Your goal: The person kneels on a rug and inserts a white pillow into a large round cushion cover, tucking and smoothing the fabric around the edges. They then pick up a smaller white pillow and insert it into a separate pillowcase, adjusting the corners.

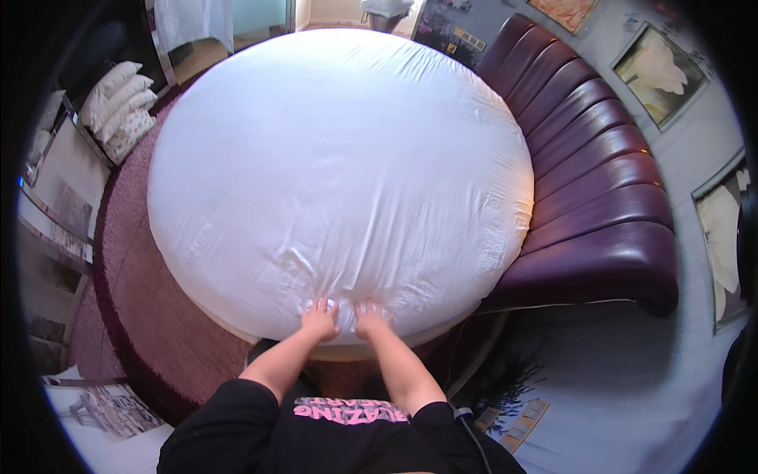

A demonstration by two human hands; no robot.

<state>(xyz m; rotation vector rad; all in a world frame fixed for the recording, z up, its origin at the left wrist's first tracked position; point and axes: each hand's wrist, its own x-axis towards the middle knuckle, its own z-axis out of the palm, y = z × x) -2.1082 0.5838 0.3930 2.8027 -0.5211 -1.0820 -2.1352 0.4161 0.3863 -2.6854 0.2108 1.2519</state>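
A white fitted sheet (331,160) covers the round mattress of a bed in front of me. My left hand (320,320) lies on the near edge of the sheet, palm down and fingers spread. Close to its right, my right hand (371,318) presses on the same edge, fingers also apart. Between and beyond the hands the fabric is creased, with long folds running towards the far side. Farther out it lies smoother. The palms and what is under them are hidden.
A purple padded headboard (592,166) curves along the bed's right side. Purple carpet (177,338) surrounds the base on the left. Stacked pillows (118,106) stand at the far left. A cable (474,435) hangs by my right arm. Framed flower pictures (658,74) are on the right wall.
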